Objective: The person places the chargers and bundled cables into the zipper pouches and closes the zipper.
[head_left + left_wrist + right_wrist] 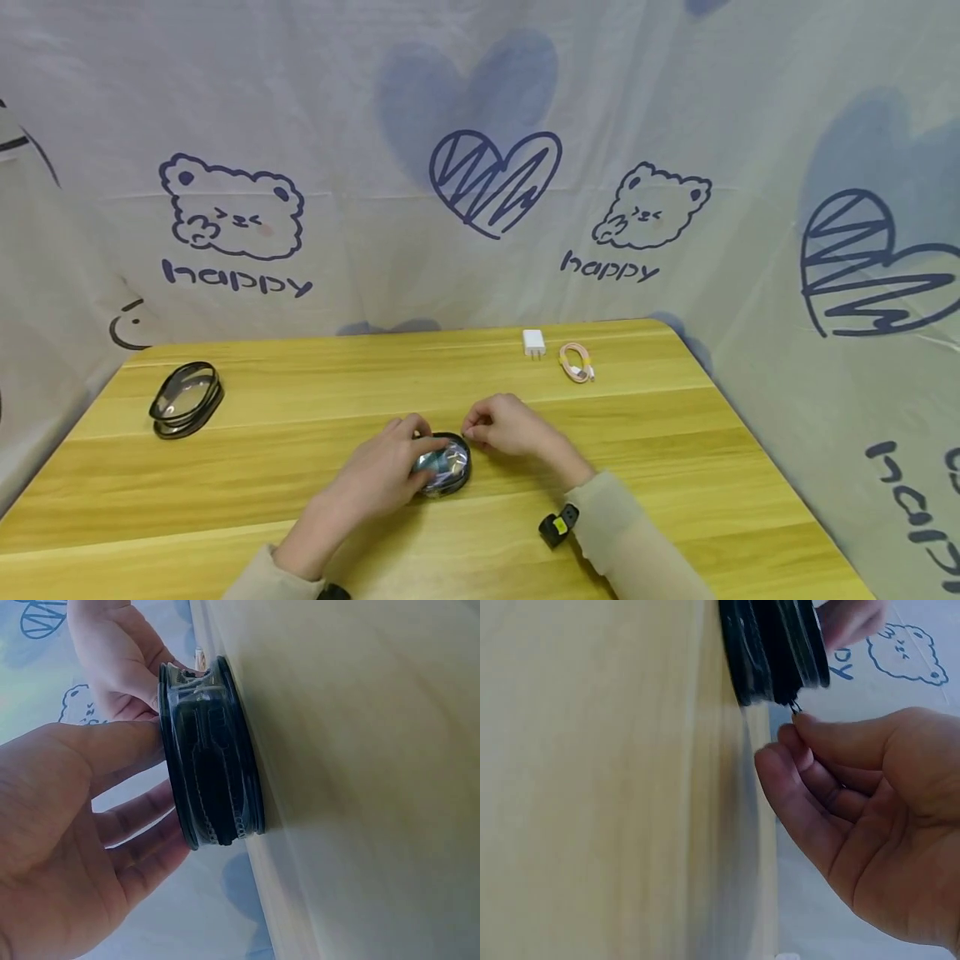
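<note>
A small oval zip case (455, 468), clear on top with black trim, lies on the table, with something dark and bluish showing inside. My left hand (382, 467) bends over it from the left, thumb and fingers on its top and rim; the left wrist view shows the case (214, 757) edge-on, its zipper running round the side. At the case's right far edge, my right hand (510, 425) pinches the small zipper pull (796, 707) between thumb and index finger. The other fingers of that hand are curled in.
A second clear case with black trim (187, 412) lies at the left of the wooden table (315, 375). Toward the back right are a white charger plug (533, 342) and a coiled pink cable (567, 367). A printed cloth (360, 225) hangs behind the table.
</note>
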Motion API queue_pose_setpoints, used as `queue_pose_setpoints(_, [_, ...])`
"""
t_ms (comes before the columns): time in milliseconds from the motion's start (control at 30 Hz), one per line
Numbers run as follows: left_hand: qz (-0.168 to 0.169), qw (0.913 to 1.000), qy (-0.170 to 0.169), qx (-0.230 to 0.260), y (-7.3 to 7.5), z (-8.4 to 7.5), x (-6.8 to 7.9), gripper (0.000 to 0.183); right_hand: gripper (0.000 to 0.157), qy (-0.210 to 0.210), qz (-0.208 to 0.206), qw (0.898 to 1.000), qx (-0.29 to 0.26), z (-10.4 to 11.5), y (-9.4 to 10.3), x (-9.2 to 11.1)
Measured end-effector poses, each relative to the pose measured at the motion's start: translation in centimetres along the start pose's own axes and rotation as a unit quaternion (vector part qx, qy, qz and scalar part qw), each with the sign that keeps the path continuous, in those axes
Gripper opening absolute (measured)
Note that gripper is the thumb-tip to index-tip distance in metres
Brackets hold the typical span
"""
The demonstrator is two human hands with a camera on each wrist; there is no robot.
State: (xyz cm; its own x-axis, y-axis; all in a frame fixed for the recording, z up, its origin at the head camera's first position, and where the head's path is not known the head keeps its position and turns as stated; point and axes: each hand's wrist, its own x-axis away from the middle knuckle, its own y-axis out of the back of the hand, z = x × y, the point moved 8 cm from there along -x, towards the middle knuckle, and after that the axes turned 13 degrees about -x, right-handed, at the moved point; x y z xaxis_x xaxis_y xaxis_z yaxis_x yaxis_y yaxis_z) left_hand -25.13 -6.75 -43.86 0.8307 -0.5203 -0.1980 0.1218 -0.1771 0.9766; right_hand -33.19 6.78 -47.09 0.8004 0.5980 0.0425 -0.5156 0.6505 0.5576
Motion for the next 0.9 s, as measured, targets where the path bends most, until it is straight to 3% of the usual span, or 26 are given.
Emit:
queue_pose_setpoints(167, [-0.018, 0.9995, -0.027, 0.000, 0.2, -0.3, 0.1, 0.042, 0.012, 0.003, -0.012, 1.000, 0.002, 0.3, -0.2, 0.0])
queue_pose_setpoints(333, [-0.008, 0.9988, -0.046, 0.016, 0.0, -0.5, 0.1, 0.042, 0.011, 0.006, -0.009, 1.000, -0.001, 0.3, -0.4, -0.1])
queue_pose_setpoints(733, [0.022, 0.9990, -0.034, -0.021, -0.4, -1.0, 0.1, 0.044, 0.013, 0.010, 0.038, 0.999, 0.025, 0.1, 0.3, 0.4])
queue_pose_setpoints(900, [0.033, 0.9992, -0.020, -0.011, -0.5, -0.9, 0.3, 0.044, 0.015, 0.000, 0.069, 0.997, 0.019, 0.0, 0.4, 0.8])
